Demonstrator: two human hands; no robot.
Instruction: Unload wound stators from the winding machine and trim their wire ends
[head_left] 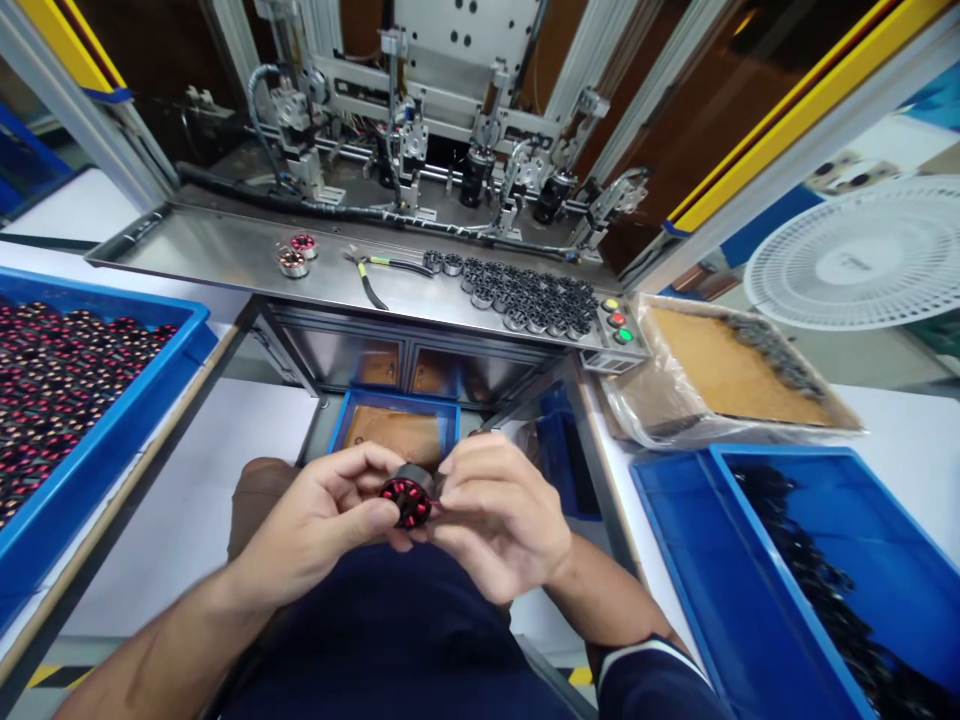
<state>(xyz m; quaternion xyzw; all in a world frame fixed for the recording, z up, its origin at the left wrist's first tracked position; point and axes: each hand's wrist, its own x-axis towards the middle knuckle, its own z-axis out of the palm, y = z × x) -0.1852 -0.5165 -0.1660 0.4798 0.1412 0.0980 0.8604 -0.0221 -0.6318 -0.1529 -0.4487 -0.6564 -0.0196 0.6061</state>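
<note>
A round black motor part with red windings point(409, 497) is held at chest height in front of my body. My left hand point(322, 515) grips its left side between thumb and fingers. On its right side, my right hand point(499, 510) is closed, fingertips pinched close to the red windings; whether they grip a thin wire or the part's edge is too small to tell. Ahead on the metal ledge point(247, 262) lie two copper-and-red wound parts point(292, 258), pliers with green-black handles point(367, 278) and several dark ring parts point(525, 295).
A blue bin of wound parts point(202, 315) stands left. On the right are a button box point(619, 335), a plastic-lined carton point(720, 365), a blue bin with black parts point(885, 530) and a white fan point(855, 255). Machine fixtures point(476, 175) rise behind the ledge.
</note>
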